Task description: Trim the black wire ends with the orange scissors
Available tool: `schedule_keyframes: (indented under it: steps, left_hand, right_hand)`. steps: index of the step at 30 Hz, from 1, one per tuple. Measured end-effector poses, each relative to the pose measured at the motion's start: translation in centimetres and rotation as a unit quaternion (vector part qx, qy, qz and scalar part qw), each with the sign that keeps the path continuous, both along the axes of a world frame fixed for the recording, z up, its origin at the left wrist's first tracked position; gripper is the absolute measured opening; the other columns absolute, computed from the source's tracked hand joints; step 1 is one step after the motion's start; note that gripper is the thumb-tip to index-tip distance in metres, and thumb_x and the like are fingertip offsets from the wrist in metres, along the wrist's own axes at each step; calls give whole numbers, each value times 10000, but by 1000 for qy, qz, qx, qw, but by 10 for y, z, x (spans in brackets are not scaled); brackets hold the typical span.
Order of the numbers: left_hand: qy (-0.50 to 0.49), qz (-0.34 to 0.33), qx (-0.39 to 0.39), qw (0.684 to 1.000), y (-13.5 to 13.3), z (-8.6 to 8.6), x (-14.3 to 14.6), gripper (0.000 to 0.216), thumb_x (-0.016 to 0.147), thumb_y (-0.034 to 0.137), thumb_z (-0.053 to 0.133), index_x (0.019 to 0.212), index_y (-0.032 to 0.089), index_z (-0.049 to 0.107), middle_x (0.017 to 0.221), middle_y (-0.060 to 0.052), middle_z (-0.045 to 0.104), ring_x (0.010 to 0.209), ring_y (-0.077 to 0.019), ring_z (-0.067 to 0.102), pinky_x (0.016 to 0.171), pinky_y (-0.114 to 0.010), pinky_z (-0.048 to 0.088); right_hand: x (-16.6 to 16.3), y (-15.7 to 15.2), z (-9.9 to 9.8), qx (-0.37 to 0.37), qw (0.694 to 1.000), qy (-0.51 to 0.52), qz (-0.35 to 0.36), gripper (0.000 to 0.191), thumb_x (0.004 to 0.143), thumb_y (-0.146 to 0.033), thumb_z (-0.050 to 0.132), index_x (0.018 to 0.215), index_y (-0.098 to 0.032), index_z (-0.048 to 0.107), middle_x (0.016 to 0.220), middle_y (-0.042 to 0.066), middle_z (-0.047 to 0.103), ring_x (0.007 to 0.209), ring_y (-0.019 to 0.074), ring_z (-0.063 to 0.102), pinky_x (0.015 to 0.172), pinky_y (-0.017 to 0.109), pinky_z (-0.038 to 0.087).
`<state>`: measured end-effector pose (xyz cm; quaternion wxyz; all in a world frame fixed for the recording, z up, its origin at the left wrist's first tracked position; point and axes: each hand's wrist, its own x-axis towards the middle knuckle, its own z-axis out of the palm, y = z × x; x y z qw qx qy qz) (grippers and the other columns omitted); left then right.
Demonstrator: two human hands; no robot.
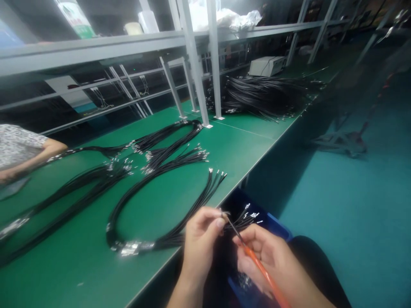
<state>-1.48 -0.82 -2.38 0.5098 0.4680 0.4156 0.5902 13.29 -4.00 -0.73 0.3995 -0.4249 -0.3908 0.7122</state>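
My left hand (204, 235) is closed in a pinch at the bench edge, with a small metal piece (225, 214) at its fingertips. My right hand (265, 252) grips a slim tool with an orange handle (261, 269) and a thin dark shaft; its tip touches or nearly touches that small piece. Behind my hands, black cables with silver ends (248, 218) reach over a blue bin (276, 226). A looped bundle of black cables (120, 201), bound with shiny wrap, lies on the green bench top (154, 201) left of my left hand.
More black cable bundles (73, 188) lie to the left, near another person's arm (53, 149). A large cable pile (263, 96) and a white box (268, 65) sit farther back. Metal posts (195, 68) hold a shelf (96, 47) above the bench. A wheeled base (343, 143) stands on the floor.
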Motion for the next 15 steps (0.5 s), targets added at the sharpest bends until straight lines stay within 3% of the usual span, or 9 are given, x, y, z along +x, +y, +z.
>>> schedule_keyframes:
  steps: [3, 6, 15]
  left_hand:
    - [19, -9, 11, 1000, -1, -1, 0, 46, 798, 175, 668, 817, 217, 672, 779, 16, 646, 700, -101, 564, 595, -178, 445]
    - [37, -17, 7, 999, -1, 0, 1, 37, 795, 175, 671, 800, 211, 670, 777, 17, 646, 709, -104, 575, 621, -185, 455]
    - [54, -21, -9, 998, 0, -1, 2, 29, 801, 180, 664, 793, 207, 664, 774, 25, 635, 700, -97, 577, 649, -188, 462]
  right_hand:
    - [-2, 8, 3, -60, 997, 43, 20, 268, 680, -283, 747, 828, -153, 565, 599, -25, 578, 377, 22, 359, 334, 141, 242]
    - [-4, 12, 5, -72, 996, 57, 12, 330, 659, -343, 771, 818, -154, 551, 575, -29, 585, 332, 6, 337, 305, 132, 234]
    - [-7, 14, 3, -91, 996, -15, -9, 243, 646, -274, 715, 784, -166, 548, 534, -40, 598, 264, 19, 357, 249, 131, 246]
